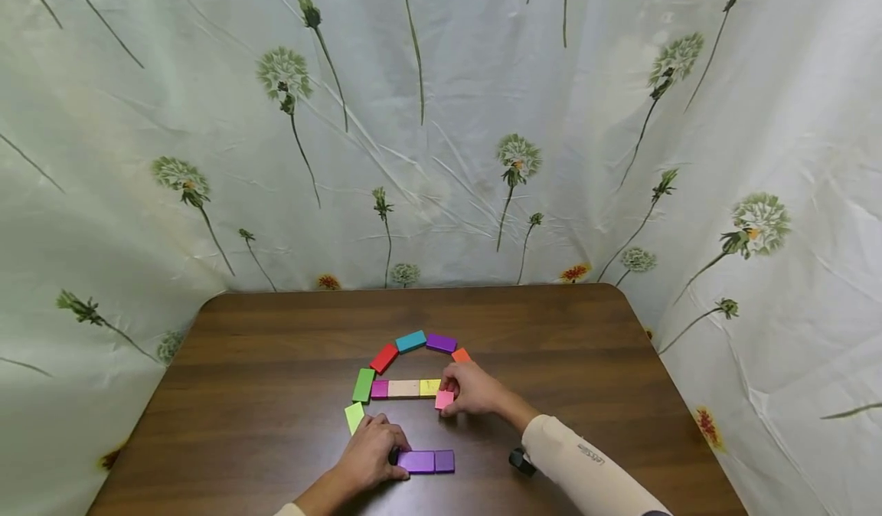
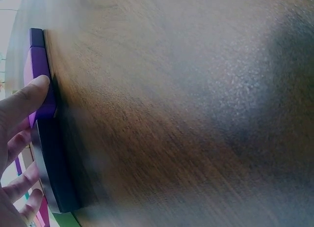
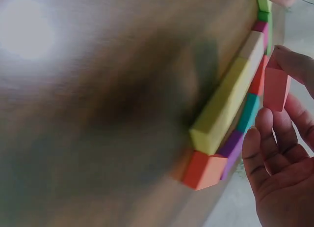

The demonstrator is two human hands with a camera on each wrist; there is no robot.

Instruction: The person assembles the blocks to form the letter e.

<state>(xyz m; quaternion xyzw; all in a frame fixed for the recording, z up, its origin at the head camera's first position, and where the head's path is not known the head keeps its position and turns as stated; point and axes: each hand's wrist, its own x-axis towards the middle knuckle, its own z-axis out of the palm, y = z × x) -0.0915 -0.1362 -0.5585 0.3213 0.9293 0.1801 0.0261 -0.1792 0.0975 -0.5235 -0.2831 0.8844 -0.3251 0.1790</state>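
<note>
My right hand (image 1: 472, 388) pinches a small pink block (image 3: 276, 87) between thumb and fingertips, at the right end of a straight row. In that row lie a magenta block (image 1: 380, 389), a beige block (image 1: 403, 388) and a yellow block (image 1: 429, 387). Nearer the front, my left hand (image 1: 368, 451) grips a purple block (image 1: 416, 462), thumb on its near side and fingers on the far side. A small dark purple block (image 1: 444, 461) touches its right end; a long black block (image 2: 54, 168) adjoins its left end, mostly hidden by the hand in the head view.
Around the row curves an arch of blocks: lime (image 1: 354, 416), green (image 1: 363, 386), red (image 1: 383, 358), teal (image 1: 410, 341), violet (image 1: 441, 343) and orange (image 1: 460, 355). The brown wooden table (image 1: 276, 363) meets a flowered curtain (image 1: 441, 194) at its back edge.
</note>
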